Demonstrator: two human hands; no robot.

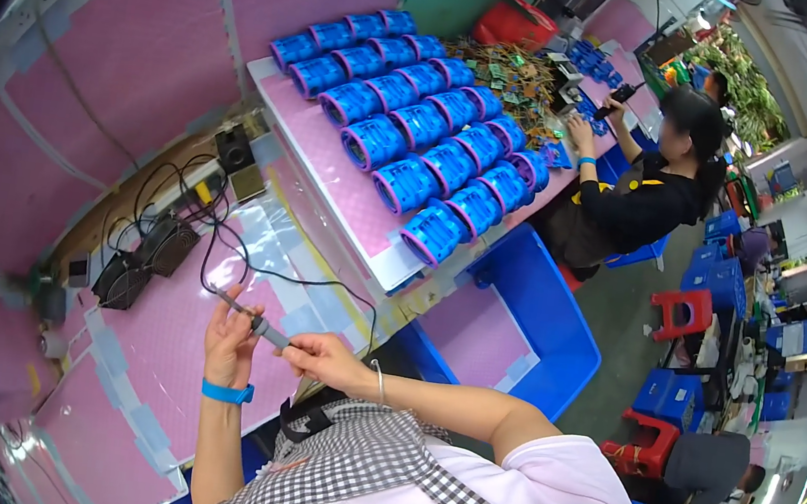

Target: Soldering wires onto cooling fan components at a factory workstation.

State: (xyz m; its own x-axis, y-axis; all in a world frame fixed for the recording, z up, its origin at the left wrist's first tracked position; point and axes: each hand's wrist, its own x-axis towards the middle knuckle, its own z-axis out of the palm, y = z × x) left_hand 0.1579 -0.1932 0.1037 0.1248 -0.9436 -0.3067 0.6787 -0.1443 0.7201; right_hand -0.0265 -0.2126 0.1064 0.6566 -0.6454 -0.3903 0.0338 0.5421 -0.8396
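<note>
Before my chest I hold a slim grey cylindrical tool (271,332) with a dark collar and a black cable at its far left end; I cannot tell its exact kind. My right hand (325,358), with a bangle at the wrist, pinches its near right end. Around its cable end close the fingers of my left hand (230,337), which wears a blue wristband. The black cable (304,282) loops over the bench beyond both hands. Whatever tip the tool has is hidden by my right fingers.
Rows of blue cylinders with pink rims (424,126) stand on a raised pink-topped table (323,131). Black boxes (168,245) and tangled cords sit on the bench (168,324). A blue bin (566,322) is at right. A co-worker (633,190) sits beyond, near small parts.
</note>
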